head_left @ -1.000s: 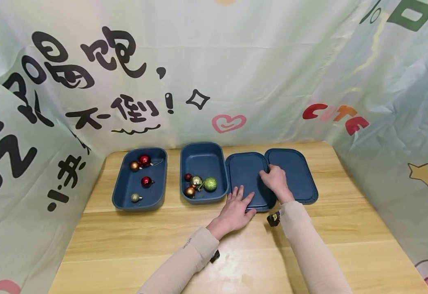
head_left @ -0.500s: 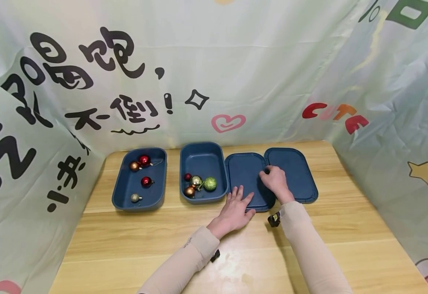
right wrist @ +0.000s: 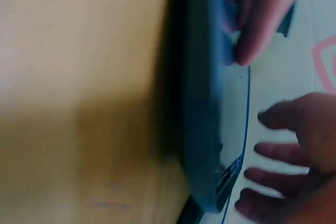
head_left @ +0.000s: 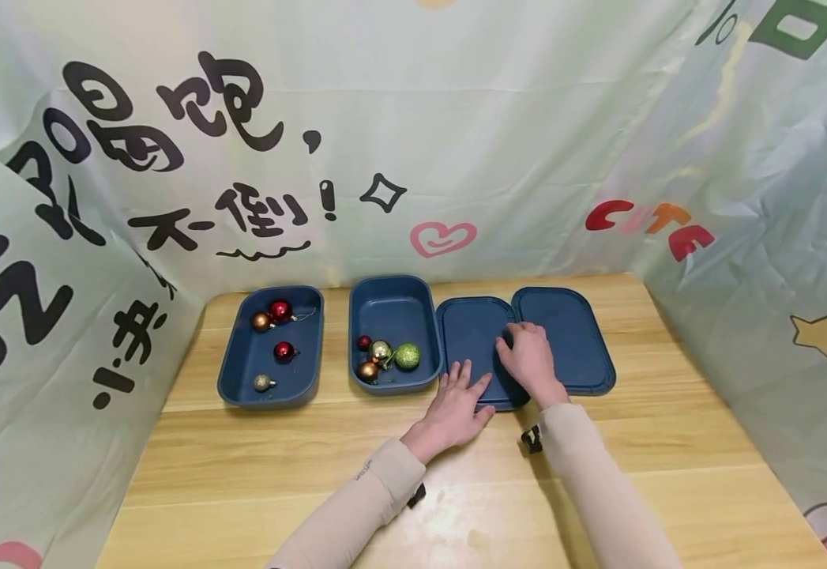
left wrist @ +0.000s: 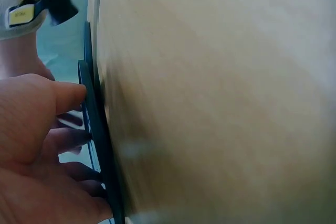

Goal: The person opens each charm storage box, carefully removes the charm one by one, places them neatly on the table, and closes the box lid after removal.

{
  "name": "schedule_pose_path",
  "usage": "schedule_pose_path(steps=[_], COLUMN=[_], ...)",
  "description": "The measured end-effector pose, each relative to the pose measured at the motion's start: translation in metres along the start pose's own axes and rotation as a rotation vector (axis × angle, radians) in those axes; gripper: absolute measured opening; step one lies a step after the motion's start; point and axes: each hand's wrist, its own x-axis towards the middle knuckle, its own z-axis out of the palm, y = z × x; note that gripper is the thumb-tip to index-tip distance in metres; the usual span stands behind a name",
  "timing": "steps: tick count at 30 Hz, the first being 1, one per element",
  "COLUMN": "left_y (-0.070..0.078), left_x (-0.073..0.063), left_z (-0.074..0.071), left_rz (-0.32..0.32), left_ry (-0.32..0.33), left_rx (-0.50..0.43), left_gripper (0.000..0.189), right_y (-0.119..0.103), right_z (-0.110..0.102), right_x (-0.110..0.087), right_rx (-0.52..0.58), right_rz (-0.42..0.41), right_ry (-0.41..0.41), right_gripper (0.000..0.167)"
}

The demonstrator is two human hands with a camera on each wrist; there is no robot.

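Observation:
Two dark blue rectangular lids lie flat side by side in the head view. My left hand [head_left: 454,407] rests with spread, straight fingers on the near edge of the left lid [head_left: 475,332]. In the left wrist view its thumb and fingertips touch that lid's rim [left wrist: 97,124]. My right hand [head_left: 532,359] is over the left lid's right side, beside the right lid [head_left: 575,340]. The right wrist view shows my right hand [right wrist: 304,150] with fingers apart and nothing held, close above the lid; that view is blurred.
Left of the lids stands a blue box [head_left: 392,312] with several small Christmas baubles. Farther left, another blue box [head_left: 249,387] holds several more baubles. The wooden table [head_left: 242,466] meets hanging printed cloth [head_left: 541,142] at its back and sides.
My right hand has shifted slightly left and toward me, and its fingers have loosened from the lid's right side. My left hand, the boxes and the baubles have not visibly moved.

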Motion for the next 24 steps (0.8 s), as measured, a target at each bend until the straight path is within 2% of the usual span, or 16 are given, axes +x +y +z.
schedule_pose_path(steps=[5, 11, 15, 24], left_y=[0.001, 0.004, 0.004, 0.006], left_x=[-0.003, -0.007, -0.008, -0.004], left_z=[-0.001, -0.003, -0.003, -0.004], left_rz=[0.004, -0.014, -0.023, -0.034], left_ry=[-0.011, -0.025, -0.027, -0.037], left_rx=[0.014, 0.033, 0.054, 0.089], left_gripper=[0.06, 0.059, 0.059, 0.058], right_y=[-0.002, -0.005, -0.006, -0.007], right_z=[0.009, 0.011, 0.013, 0.013], right_x=[-0.008, -0.013, -0.013, -0.009], right_rx=[-0.054, -0.062, -0.05, -0.036], right_rz=[-0.152, -0.252, -0.271, -0.239], right_ry=[-0.047, -0.157, -0.167, -0.19], right_gripper=[0.045, 0.045, 0.044, 0.045])
